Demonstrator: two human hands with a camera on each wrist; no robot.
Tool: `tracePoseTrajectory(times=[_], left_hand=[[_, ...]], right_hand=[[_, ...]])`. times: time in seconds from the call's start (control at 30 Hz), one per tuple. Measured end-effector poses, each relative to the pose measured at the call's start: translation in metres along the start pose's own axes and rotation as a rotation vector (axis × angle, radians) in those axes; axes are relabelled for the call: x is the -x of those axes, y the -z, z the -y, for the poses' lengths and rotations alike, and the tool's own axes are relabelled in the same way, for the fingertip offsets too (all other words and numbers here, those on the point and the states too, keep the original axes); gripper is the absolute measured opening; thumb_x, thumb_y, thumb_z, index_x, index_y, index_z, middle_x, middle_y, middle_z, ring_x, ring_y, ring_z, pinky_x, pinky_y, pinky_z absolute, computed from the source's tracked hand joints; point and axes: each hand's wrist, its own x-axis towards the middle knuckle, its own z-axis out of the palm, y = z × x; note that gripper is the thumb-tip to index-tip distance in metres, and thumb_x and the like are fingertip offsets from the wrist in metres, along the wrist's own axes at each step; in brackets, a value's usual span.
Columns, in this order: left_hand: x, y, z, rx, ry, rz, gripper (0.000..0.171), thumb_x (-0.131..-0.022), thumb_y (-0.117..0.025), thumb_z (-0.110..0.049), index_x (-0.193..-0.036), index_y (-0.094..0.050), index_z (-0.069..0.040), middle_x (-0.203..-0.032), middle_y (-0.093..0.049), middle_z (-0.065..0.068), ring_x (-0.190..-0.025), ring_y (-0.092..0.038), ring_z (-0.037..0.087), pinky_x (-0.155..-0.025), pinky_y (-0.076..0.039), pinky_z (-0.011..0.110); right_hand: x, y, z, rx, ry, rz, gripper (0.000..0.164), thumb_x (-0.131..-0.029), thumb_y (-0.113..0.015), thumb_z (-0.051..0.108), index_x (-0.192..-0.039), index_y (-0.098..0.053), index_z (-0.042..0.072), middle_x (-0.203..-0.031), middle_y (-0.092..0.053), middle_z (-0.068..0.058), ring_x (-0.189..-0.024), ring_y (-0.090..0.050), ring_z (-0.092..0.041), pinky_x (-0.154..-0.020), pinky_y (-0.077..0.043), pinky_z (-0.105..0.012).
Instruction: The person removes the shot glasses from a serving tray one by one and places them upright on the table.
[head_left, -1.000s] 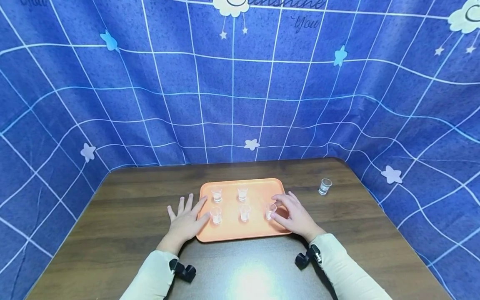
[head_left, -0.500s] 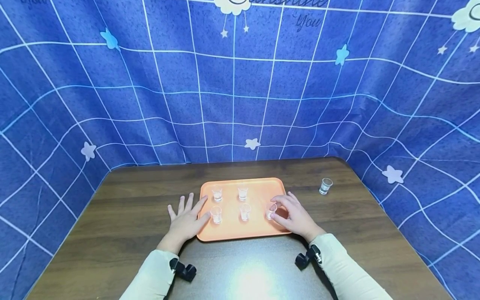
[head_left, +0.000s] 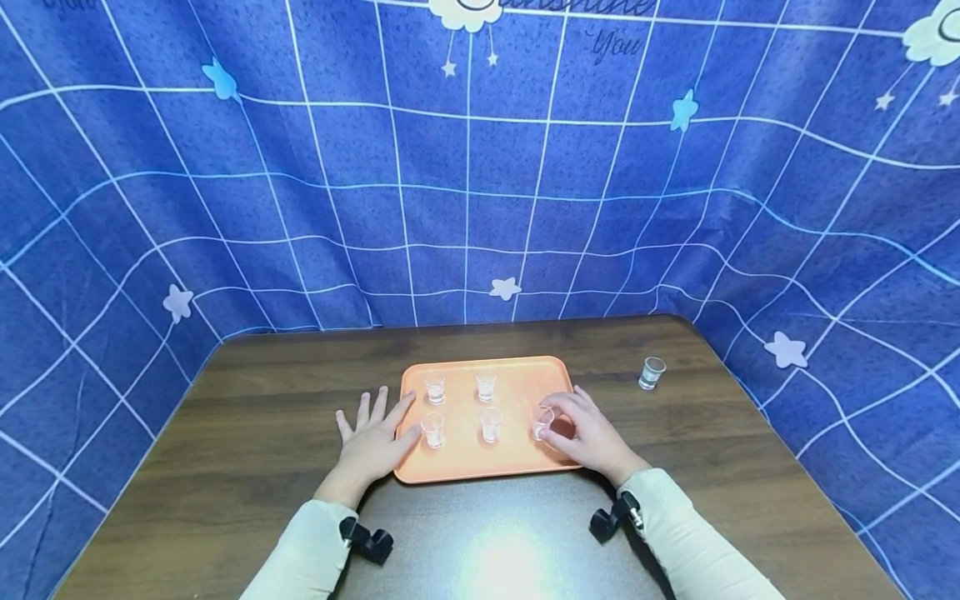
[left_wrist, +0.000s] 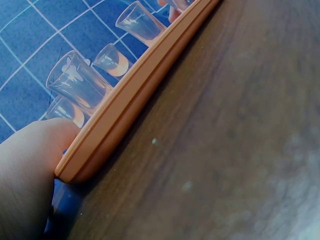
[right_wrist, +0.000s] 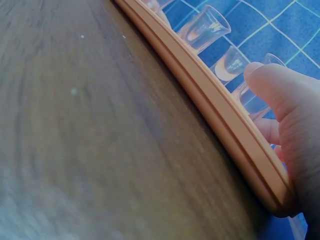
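Right hand point(head_left: 588, 429) pinches a glass point(head_left: 539, 426), I think; left hand point(head_left: 371, 446) fingers splayed. Bumping the tray point(head_left: 521, 383) could topple that glass.

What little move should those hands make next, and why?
Probably the right hand should let go of the pinched glass: it seems to stand on the tray, in line with two front glasses. Only two back glasses stand behind, and a lone glass stands off the tray, perhaps next.
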Motion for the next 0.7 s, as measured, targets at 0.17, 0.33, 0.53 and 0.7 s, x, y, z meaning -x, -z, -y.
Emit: tracePoseTrajectory(times=[0.17, 0.33, 0.53, 0.7], left_hand=[[0.0002, 0.0, -0.0006, 0.004, -0.005, -0.008, 0.069, -0.099, -0.041, -0.066, -0.159, -0.034, -0.032, -0.167, -0.016, 0.021, -0.152, -0.002, 0.05, -0.107, 0.011, 0.078], [0.0004, 0.0005, -0.001, 0.001, -0.004, -0.006, 0.069, -0.099, -0.041, -0.066, -0.159, -0.034, -0.032, -0.167, -0.016, 0.021, -0.152, -0.002, 0.05, -0.107, 0.011, 0.078], [0.0005, 0.0008, -0.001, 0.006, -0.004, -0.006, 0.069, -0.099, -0.041, -0.065, -0.159, -0.034, -0.032, -0.167, -0.016, 0.021, -0.152, -0.001, 0.05, -0.107, 0.012, 0.078], [0.0003, 0.0001, -0.0007, 0.002, -0.003, -0.009, 0.068, -0.099, -0.042, -0.065, -0.159, -0.034, -0.032, -0.167, -0.016, 0.021, -0.152, -0.001, 0.05, -0.107, 0.012, 0.078]], right_hand=[[0.0009, -0.0018, -0.0003, -0.013, -0.012, -0.004, 0.038, -0.085, -0.081, 0.029, -0.117, -0.066, 0.013, -0.116, -0.068, 0.003, -0.121, -0.059, -0.026, -0.115, -0.023, -0.065], [0.001, -0.0016, -0.0003, -0.016, -0.017, -0.008, 0.037, -0.085, -0.082, 0.028, -0.116, -0.066, 0.013, -0.115, -0.068, 0.003, -0.12, -0.06, -0.025, -0.116, -0.022, -0.064], [0.0003, -0.0004, 0.0005, 0.006, 0.002, -0.027, 0.037, -0.085, -0.081, 0.028, -0.115, -0.066, 0.013, -0.115, -0.069, 0.001, -0.119, -0.06, -0.026, -0.115, -0.024, -0.064], [-0.0006, 0.0013, -0.0011, 0.045, 0.025, -0.053, 0.037, -0.084, -0.082, 0.029, -0.114, -0.068, 0.013, -0.113, -0.069, -0.001, -0.117, -0.06, -0.027, -0.113, -0.025, -0.065]])
